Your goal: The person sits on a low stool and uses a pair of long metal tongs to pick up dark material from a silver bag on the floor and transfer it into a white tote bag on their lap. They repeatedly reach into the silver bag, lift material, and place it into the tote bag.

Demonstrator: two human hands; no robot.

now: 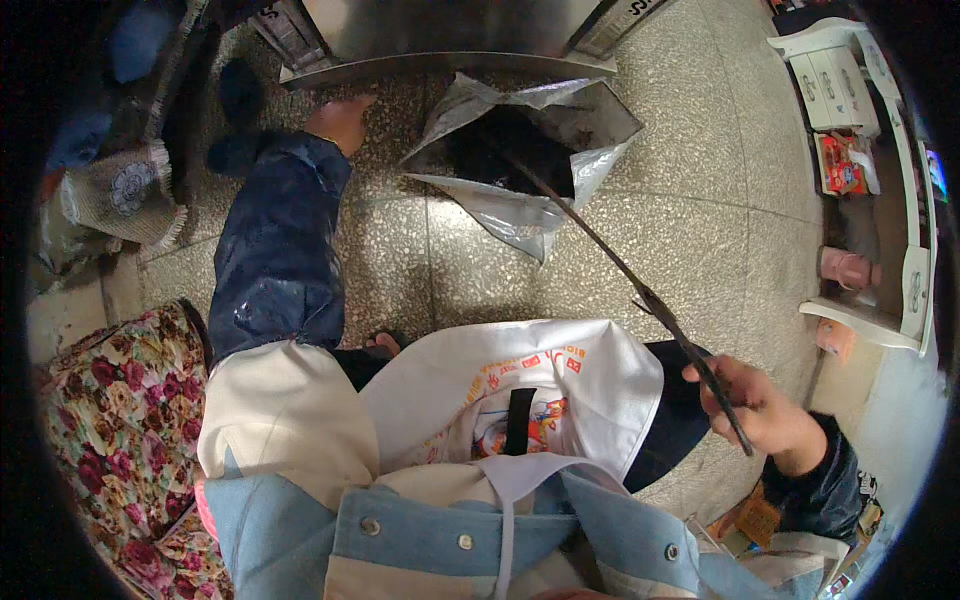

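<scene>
My right hand [757, 412] grips the near end of a long, thin, dark stick [611, 255] with a small side stub, like a dry branch. The stick slants up and left, and its far end reaches into the dark mouth of an open plastic bag [604, 169]. This bag is grey-silver outside and black inside, lying wide open on the floor; its contents are too dark to make out. My left hand [341, 126] is stretched forward, left of the bag and apart from it, near the base of a cabinet-like unit [450, 66]. Its fingers are blurred, and nothing shows in them.
Speckled terrazzo tiles [675, 247] form the floor. A white shelf unit [904, 225] with drawers, a red packet [844, 161] and a pink container [847, 268] stands at right. Flowered upholstery [135, 450] lies at left, below a burlap cloth [124, 191]. My toes [384, 343] show below.
</scene>
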